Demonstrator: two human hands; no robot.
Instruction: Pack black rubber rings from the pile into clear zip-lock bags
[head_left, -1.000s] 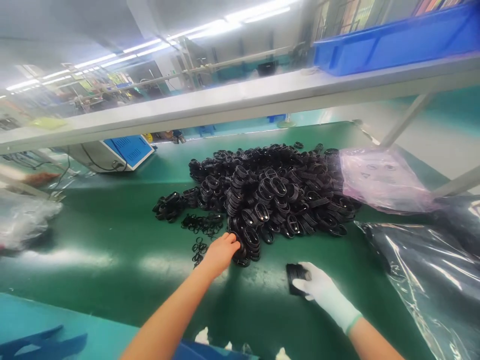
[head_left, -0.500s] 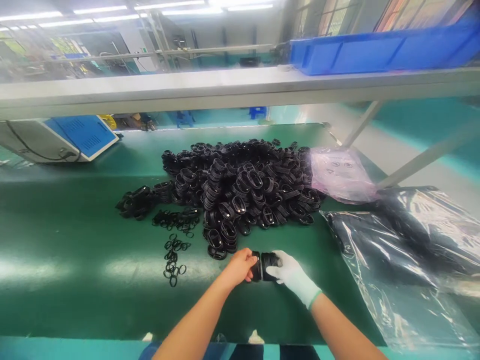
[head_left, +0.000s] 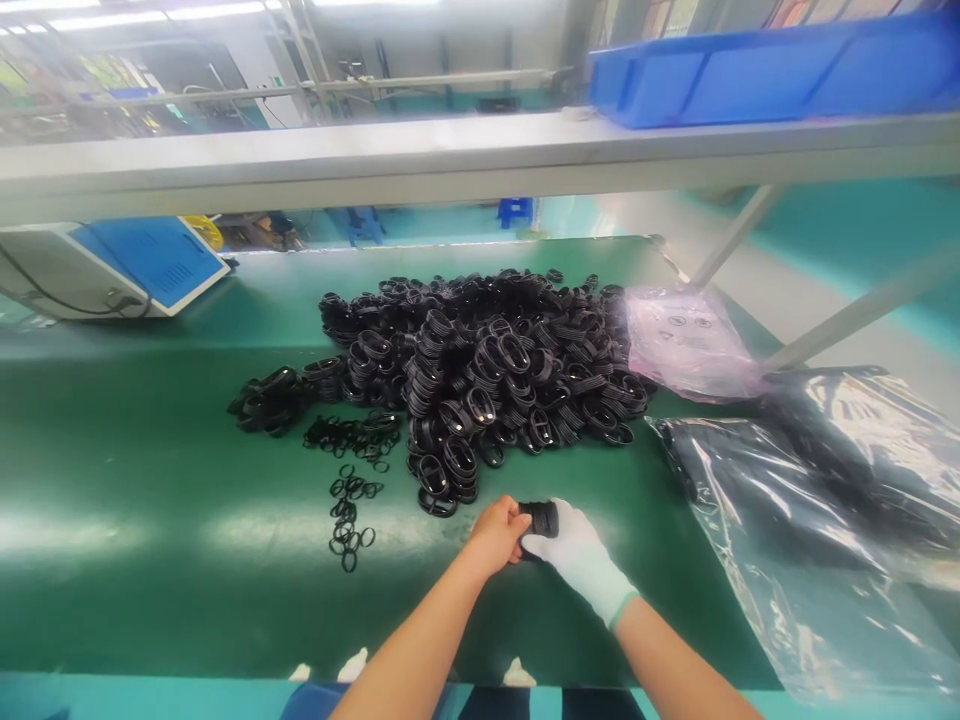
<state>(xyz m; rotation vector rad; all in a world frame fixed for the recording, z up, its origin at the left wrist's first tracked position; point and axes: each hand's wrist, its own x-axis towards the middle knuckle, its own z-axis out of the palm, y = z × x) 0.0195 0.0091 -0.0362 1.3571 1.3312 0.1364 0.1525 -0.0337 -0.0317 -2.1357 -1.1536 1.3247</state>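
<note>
Close to the front of the green table, I hold a stack of black coiled cables point(head_left: 541, 518) between both hands. My bare left hand point(head_left: 498, 532) is closed on its left end, with the thumb on top. My right hand point(head_left: 571, 548), in a white glove, wraps the right end. The fingers partly hide the stack. Just beyond the hands lies a large heap of black coiled cables point(head_left: 487, 370). Small black rings point(head_left: 346, 515) are scattered to the left, below a denser pile of the same rings point(head_left: 349, 435).
Clear plastic bags with dark contents point(head_left: 780, 500) lie on the right, near a pinkish plastic bag point(head_left: 690, 340). A blue bin point(head_left: 772, 75) stands on the raised shelf point(head_left: 375, 165) crossing above the table. A blue and grey machine point(head_left: 142, 265) sits at the back left.
My hands have come closer together, the left moving right. The gap seen between two groups of coils has closed, and they now look like one stack. The camera view has shifted slightly.
</note>
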